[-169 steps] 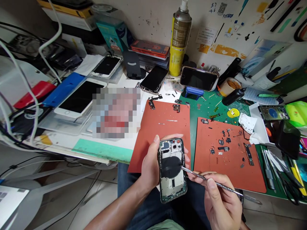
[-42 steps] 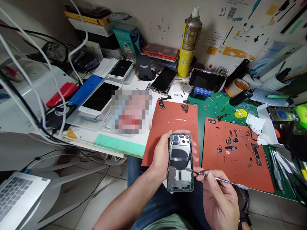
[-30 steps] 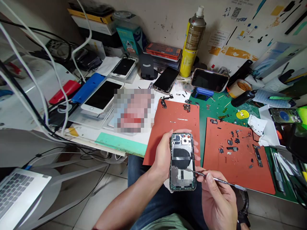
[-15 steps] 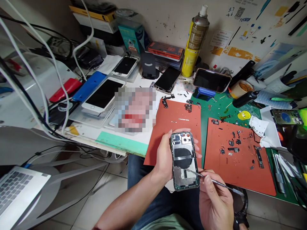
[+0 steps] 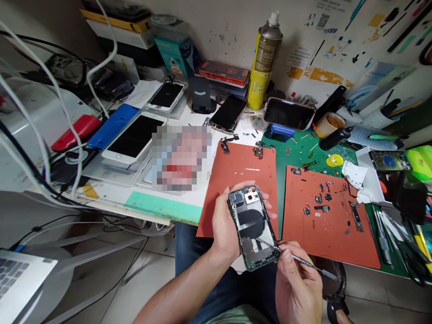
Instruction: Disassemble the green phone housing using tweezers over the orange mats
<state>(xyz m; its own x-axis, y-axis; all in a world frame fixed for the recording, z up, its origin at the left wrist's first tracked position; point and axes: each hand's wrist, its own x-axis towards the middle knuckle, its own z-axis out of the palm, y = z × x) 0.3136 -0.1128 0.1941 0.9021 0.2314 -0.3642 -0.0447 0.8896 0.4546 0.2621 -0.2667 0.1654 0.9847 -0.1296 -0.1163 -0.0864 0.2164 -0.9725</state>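
Observation:
My left hand [image 5: 227, 225] is wrapped around an opened phone housing [image 5: 251, 222], its inner side facing up and tilted. Inside the housing show a dark round pad with a pale strip, grey plates and a camera opening at the top. In my right hand [image 5: 299, 274] is a slim metal spudger [image 5: 302, 261], pinched between thumb and fingers. Its thin tip reaches into the lower middle of the housing; whether it touches the surface I cannot tell. Behind the phone lies a red-brown mat [image 5: 245, 166] with a few small parts along its far edge.
A second red-brown mat [image 5: 330, 238] on the right carries several small phone parts. Tweezers and scissors [image 5: 410, 252] lie at the far right. A yellow spray can [image 5: 265, 63] and a propped phone [image 5: 288, 113] stand behind. White cables [image 5: 60, 90] hang at the left.
The view has shifted slightly to the right. The phone housing has tilted a little in my left hand, its top leaning left. The spudger tip stays at the housing's lower middle.

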